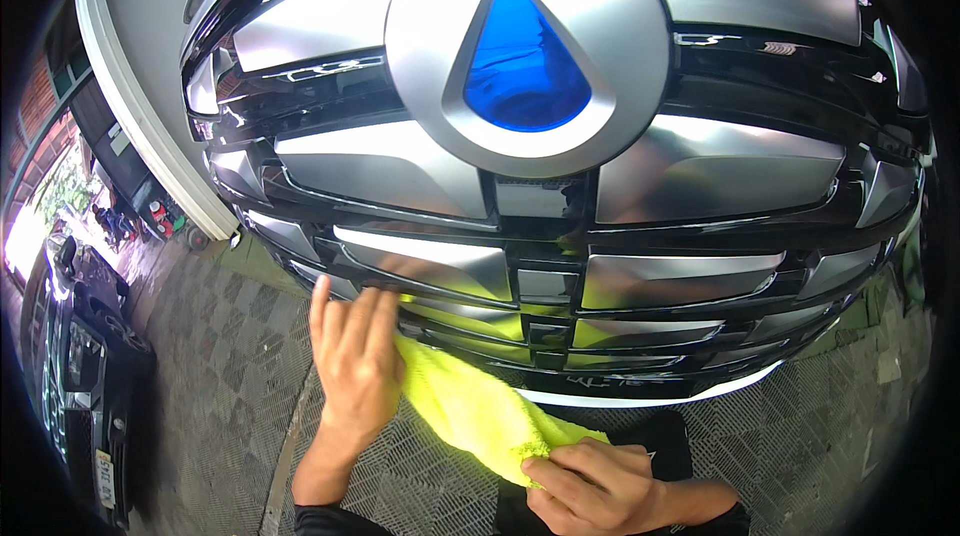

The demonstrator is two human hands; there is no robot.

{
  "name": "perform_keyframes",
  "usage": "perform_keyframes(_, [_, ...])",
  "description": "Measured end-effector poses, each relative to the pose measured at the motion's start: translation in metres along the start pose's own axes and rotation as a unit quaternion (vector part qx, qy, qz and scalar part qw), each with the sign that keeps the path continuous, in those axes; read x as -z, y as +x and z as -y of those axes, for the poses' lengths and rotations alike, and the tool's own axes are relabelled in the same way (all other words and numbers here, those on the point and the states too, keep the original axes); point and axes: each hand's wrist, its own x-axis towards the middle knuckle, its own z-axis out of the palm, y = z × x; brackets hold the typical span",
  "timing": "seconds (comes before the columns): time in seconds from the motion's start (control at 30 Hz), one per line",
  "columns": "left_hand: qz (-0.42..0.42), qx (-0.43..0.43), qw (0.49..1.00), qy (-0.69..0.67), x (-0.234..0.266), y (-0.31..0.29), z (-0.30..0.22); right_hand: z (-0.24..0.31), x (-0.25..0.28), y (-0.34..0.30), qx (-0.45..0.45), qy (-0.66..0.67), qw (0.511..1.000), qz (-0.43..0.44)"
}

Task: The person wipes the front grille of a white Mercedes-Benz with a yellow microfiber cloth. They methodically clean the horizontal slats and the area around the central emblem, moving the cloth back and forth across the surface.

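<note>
A bright yellow-green microfibre cloth (470, 401) stretches between my two hands in front of a car's grille (545, 281). My left hand (352, 361) is at the lower left of the grille, its fingers reaching up to the slats. It holds the cloth's upper end, a scrap of which shows by the fingertips; the thumb is hidden. Lower down and to the right, my right hand (595, 486) is closed on the cloth's other end. The grille has silver slats and glossy black gaps, and the yellow reflects in its lower rows.
A large round silver emblem (640, 56) with a blue centre tops the grille. A white-edged bumper lip (650, 401) curves below it. At the left stands another dark car (90, 376) on the patterned floor (225, 386), near a white pillar (150, 126).
</note>
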Motion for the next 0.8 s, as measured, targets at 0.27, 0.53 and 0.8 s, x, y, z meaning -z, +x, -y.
perform_keyframes(0.27, [0.010, -0.031, 0.998, -0.044, -0.001, -0.010, -0.017, -0.001, 0.011, 0.004, -0.031, 0.040, 0.999, -0.010])
perform_keyframes(0.53, [0.018, -0.056, 0.996, -0.064, 0.000, -0.002, -0.047, -0.005, 0.012, 0.004, -0.021, 0.066, 0.997, -0.016])
perform_keyframes(0.8, [0.024, -0.046, 0.996, -0.067, 0.005, 0.001, -0.058, -0.010, 0.022, 0.000, 0.001, 0.040, 0.999, -0.006])
